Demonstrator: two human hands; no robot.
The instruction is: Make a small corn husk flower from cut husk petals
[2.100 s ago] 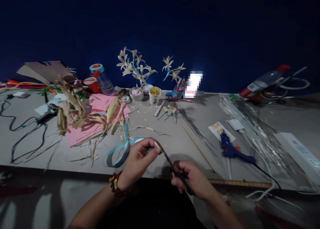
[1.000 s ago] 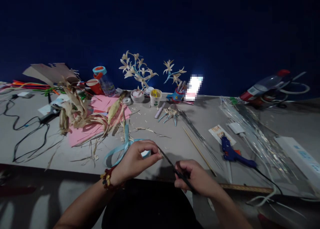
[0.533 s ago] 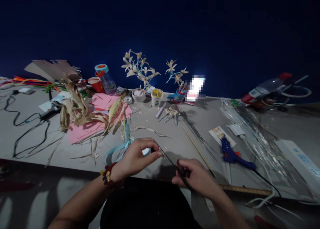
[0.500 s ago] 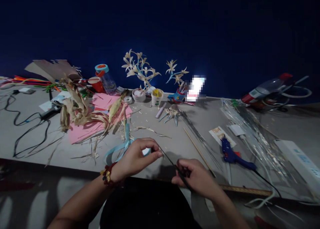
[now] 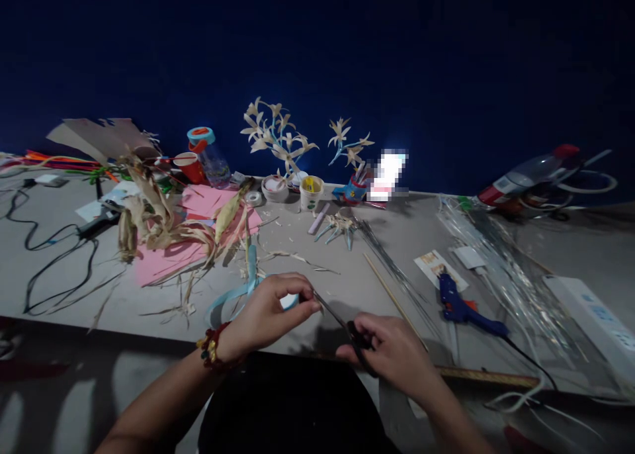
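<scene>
My right hand is closed round the dark handles of a pair of scissors, whose blades point up and left. At their tip, my left hand makes a pinch with thumb and fingers; whatever lies between them is too small to make out. A light blue ribbon loops on the table behind my left wrist, partly hidden by the hand. Beyond both hands lies a group of small pale flowers on blue stems.
Dried corn husks cover pink paper on the left. At the back stand a husk-flower branch and a white cup. To the right lie thin wires, a wooden stick, a blue glue gun and a power strip.
The scissors have turned slightly in my right hand, so their handles and blades show more plainly. My left hand stays almost in place.
</scene>
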